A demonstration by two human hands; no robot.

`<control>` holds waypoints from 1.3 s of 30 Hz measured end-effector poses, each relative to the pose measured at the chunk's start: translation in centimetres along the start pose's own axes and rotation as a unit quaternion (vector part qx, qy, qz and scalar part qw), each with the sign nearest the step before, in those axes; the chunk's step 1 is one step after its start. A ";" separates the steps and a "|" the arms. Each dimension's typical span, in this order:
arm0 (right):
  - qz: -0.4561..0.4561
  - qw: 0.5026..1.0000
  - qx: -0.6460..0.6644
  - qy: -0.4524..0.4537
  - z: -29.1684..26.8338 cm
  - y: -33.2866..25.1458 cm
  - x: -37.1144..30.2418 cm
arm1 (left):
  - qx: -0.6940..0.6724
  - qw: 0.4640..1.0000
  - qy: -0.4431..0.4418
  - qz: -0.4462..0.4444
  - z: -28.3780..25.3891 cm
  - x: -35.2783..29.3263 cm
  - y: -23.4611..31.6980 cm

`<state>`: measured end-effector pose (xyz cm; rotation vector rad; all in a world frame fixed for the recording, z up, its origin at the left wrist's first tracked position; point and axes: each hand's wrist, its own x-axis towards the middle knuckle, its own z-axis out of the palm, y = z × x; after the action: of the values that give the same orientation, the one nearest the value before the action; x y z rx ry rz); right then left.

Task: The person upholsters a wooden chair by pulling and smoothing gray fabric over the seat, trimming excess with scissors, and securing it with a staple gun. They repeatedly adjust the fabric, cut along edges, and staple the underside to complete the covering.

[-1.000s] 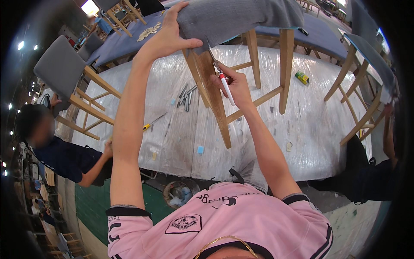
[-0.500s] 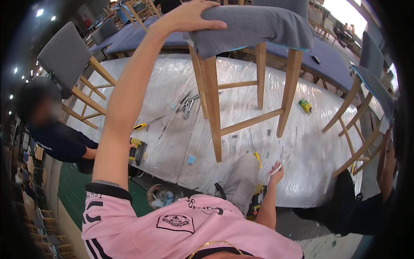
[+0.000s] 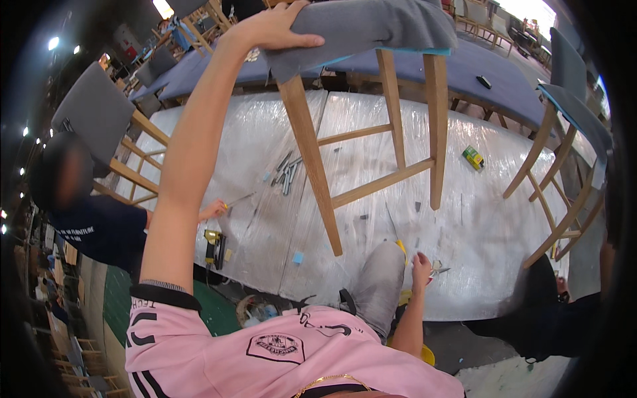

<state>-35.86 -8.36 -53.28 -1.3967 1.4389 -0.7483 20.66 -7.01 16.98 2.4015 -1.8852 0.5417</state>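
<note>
At the top, my left hand (image 3: 285, 30) is spread over the grey fabric seat of a wooden chair (image 3: 361, 33), thumb along its near edge, holding it. The chair leans, its legs over the plastic-wrapped tabletop (image 3: 252, 139); blue lining shows under the fabric. Low and right of centre, my right hand (image 3: 421, 268) is closed around what look like scissors (image 3: 438, 268), their silver tips pointing right. The grip itself is partly hidden. Close to my knee lies a yellow-handled screwdriver (image 3: 400, 247).
A co-worker (image 3: 99, 219) at left reaches toward another screwdriver (image 3: 240, 200). A staple gun (image 3: 213, 249), metal bars (image 3: 286, 174), a blue scrap (image 3: 298, 257) and a green-yellow box (image 3: 473, 158) lie on the tabletop. Grey chairs stand left (image 3: 93, 113) and right (image 3: 576, 113).
The held chair has shifted left and up in view. My right hand has turned, and silver tips now show. The co-worker's hand has moved from the staple gun to the screwdriver.
</note>
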 end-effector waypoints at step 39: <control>-0.229 0.819 0.424 -0.312 16.8 -62.7 -7.5 | -0.023 0.995 0.101 -0.002 -1.0 -6.0 4.8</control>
<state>2.57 -7.74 -0.46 -1.0847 0.1571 -0.9443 14.61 -2.37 15.31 2.2263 -1.7886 0.7036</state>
